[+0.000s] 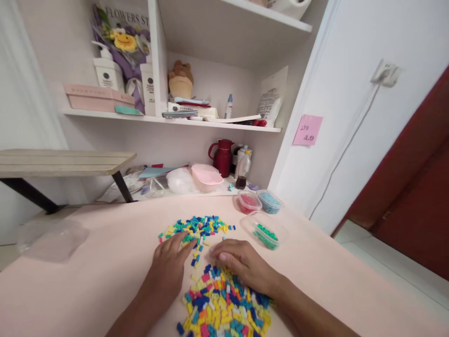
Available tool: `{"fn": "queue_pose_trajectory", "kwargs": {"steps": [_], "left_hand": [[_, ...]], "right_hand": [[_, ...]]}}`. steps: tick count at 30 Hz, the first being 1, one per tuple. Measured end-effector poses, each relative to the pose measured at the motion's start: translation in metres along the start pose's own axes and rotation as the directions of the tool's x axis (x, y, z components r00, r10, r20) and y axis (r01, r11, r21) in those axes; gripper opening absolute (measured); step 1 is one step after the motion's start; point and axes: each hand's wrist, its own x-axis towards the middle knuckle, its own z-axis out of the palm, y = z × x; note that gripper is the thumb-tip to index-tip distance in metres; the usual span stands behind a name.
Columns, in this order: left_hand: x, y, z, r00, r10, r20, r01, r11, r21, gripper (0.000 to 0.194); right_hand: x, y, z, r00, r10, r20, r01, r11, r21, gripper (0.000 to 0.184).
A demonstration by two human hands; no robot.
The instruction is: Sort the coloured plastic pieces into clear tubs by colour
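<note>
Small coloured toy bricks lie on the pink tabletop in two heaps. The far heap point(201, 225) has many green, blue and yellow pieces; the larger near heap point(224, 304) mixes yellow, blue, pink and orange. My left hand point(170, 257) rests at the front left of the far heap, its fingers stretched out and the tips among the bricks. Over the back edge of the near heap is my right hand point(242, 262), with its fingers curled and its thumb close to them. Whatever may be between those fingertips is hidden. A few loose bricks point(196, 258) lie between the hands.
Right of the far heap stand a clear tub of green bricks point(265, 236), a tub of red pieces point(249, 202) and a tub of light blue pieces point(270, 201). A clear plastic bag point(52, 238) lies at left. Behind are a pink bowl point(206, 175), bottle point(243, 169) and red jug point(223, 159).
</note>
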Motion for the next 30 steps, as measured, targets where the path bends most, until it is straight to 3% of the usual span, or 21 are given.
{"fn": "queue_pose_trajectory", "kwargs": {"steps": [4, 6, 10, 15, 17, 21, 23, 25, 28, 30], "left_hand": [[0.000, 0.005, -0.005, 1.000, -0.015, 0.009, 0.015, 1.000, 0.021, 0.078], [-0.001, 0.006, -0.006, 1.000, 0.011, -0.001, -0.011, 1.000, 0.019, 0.078], [-0.001, 0.003, -0.006, 0.993, 0.104, -0.049, -0.105, 0.994, -0.022, 0.073], [0.001, -0.002, 0.000, 0.973, 0.156, -0.170, -0.159, 0.987, -0.004, 0.061], [0.001, -0.003, 0.004, 0.967, 0.132, -0.216, -0.130, 0.991, 0.025, 0.060], [0.000, -0.004, 0.009, 0.965, 0.114, -0.235, -0.102, 0.993, 0.065, 0.061], [0.000, -0.005, 0.010, 0.965, 0.107, -0.238, -0.093, 0.993, 0.070, 0.060], [0.000, -0.005, 0.010, 0.965, 0.094, -0.245, -0.080, 0.995, 0.068, 0.060], [0.001, -0.006, 0.009, 0.965, 0.075, -0.251, -0.063, 0.997, 0.053, 0.060], [0.001, -0.005, 0.009, 0.966, 0.062, -0.250, -0.053, 0.998, 0.041, 0.062]], "right_hand": [[0.000, 0.011, 0.002, 0.985, 0.136, -0.109, -0.154, 0.971, -0.184, 0.046], [0.000, 0.016, 0.007, 0.984, 0.168, -0.057, -0.177, 0.942, -0.286, 0.055], [0.002, 0.017, 0.015, 0.993, 0.112, 0.048, -0.088, 0.930, -0.357, 0.059], [0.004, 0.014, 0.014, 0.998, 0.008, 0.057, 0.007, 0.967, -0.256, 0.035], [0.005, 0.013, 0.014, 0.999, 0.000, 0.044, 0.011, 0.969, -0.245, 0.038], [0.008, 0.009, 0.016, 0.995, 0.035, 0.093, -0.004, 0.946, -0.323, 0.063], [0.009, 0.006, 0.016, 0.991, 0.027, 0.133, 0.017, 0.946, -0.322, 0.058], [0.008, 0.001, 0.014, 0.990, -0.018, 0.140, 0.053, 0.965, -0.257, 0.041], [0.006, -0.001, 0.009, 0.996, -0.077, 0.050, 0.082, 0.991, -0.102, 0.036], [0.005, 0.002, 0.008, 0.998, -0.048, -0.039, 0.045, 0.996, -0.074, 0.038]]}}
